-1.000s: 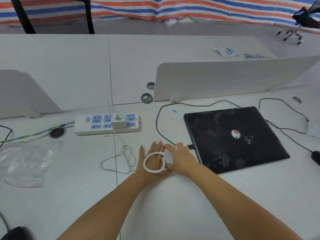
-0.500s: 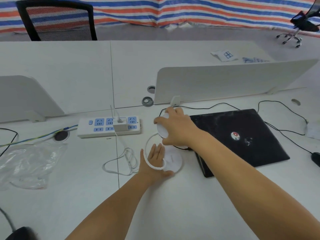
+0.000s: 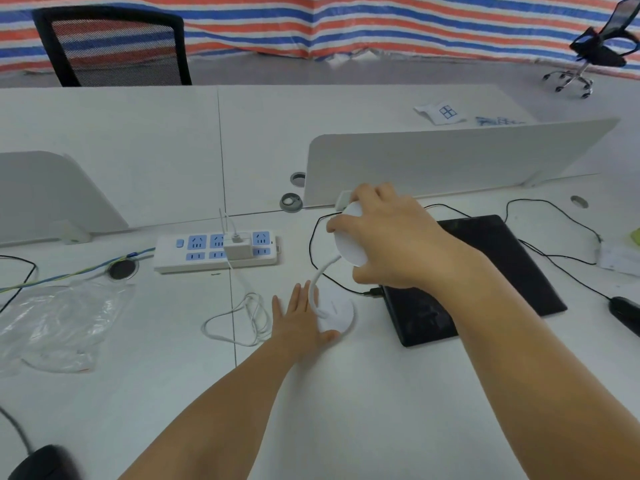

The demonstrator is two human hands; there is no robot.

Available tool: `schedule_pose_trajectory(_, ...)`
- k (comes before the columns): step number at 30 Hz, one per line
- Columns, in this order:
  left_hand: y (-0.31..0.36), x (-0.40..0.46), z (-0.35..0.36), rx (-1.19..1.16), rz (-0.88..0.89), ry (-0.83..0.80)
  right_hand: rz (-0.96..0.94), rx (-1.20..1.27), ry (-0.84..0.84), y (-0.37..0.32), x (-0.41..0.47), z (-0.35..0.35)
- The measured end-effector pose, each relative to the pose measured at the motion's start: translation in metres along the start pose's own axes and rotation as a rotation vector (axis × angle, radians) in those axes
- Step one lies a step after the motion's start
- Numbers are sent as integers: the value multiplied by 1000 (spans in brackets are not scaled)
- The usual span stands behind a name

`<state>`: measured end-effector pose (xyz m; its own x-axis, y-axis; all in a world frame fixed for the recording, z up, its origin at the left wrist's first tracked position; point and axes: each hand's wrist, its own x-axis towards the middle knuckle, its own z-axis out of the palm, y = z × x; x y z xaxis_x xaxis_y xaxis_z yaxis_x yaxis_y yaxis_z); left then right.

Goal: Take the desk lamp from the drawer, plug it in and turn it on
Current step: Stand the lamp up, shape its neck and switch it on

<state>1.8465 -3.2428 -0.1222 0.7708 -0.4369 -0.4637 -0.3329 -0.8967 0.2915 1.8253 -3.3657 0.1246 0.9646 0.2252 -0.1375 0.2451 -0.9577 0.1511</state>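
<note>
Right hand (image 3: 388,237): gripped the desk lamp's round head (image 3: 349,244), raised.
Left hand (image 3: 298,317): lay flat, fingers spread, pinning the lamp base (image 3: 337,311) to the desk (image 3: 346,393).

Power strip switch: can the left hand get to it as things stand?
Probably yes. The left hand lies flat, pressing the lamp base, holding nothing. Between it and the power strip lies only bare desk and the loose white cable. The right hand grips the lamp head, off to the side.
</note>
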Motion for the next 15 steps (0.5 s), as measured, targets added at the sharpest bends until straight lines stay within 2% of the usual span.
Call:
schedule_pose_trajectory(2,0,-1,-1,12,4,2,7,173,79,7,2,0)
schedule_pose_trajectory(4,-1,-2,-1,18,9,9,84,533,269,15,-7,1)
schedule_pose_trajectory(6,-1,-2,-1,16,17,11,305,971,498,18,-24,12)
schedule_pose_trajectory(8,-1,-1,0,14,21,8,553,1262,544,11,-37,32)
schedule_pose_trajectory(10,-1,0,0,17,23,5,652,1337,463,-3,-42,51)
schedule_pose_trajectory(15,-1,2,1,27,4,-14,676,1387,495,-24,-29,52)
